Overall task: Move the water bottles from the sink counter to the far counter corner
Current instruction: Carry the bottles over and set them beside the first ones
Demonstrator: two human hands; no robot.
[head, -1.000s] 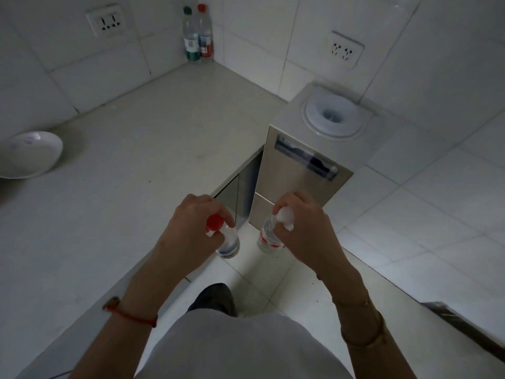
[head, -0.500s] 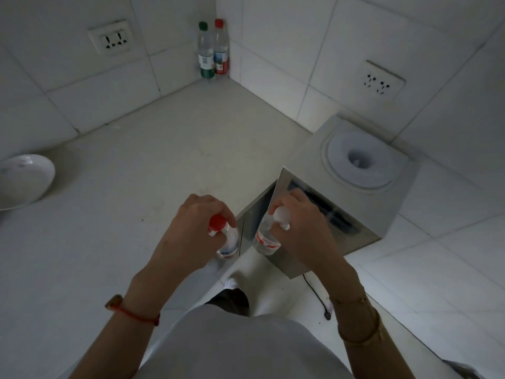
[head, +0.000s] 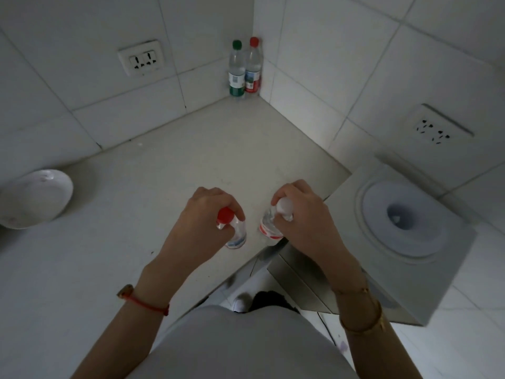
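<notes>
My left hand (head: 200,214) grips a clear water bottle with a red cap (head: 235,233) by its neck, upright over the white counter (head: 164,173). My right hand (head: 303,214) grips a second clear bottle with a white cap and a red label (head: 269,228) the same way, just above the counter's near edge. In the far counter corner two more bottles stand side by side against the tiled walls: a green-capped bottle (head: 236,72) on the left and a red-capped bottle (head: 253,67) on the right.
A white bowl (head: 35,198) rests on the counter at the far left. A water dispenser base (head: 401,222) stands on the floor right of the counter. Wall sockets (head: 142,61) sit on the left wall and on the right wall.
The view and both hands have moved forward over the counter with the bottles still gripped. The corner bottles now appear closer, and the dispenser has slid to the right.
</notes>
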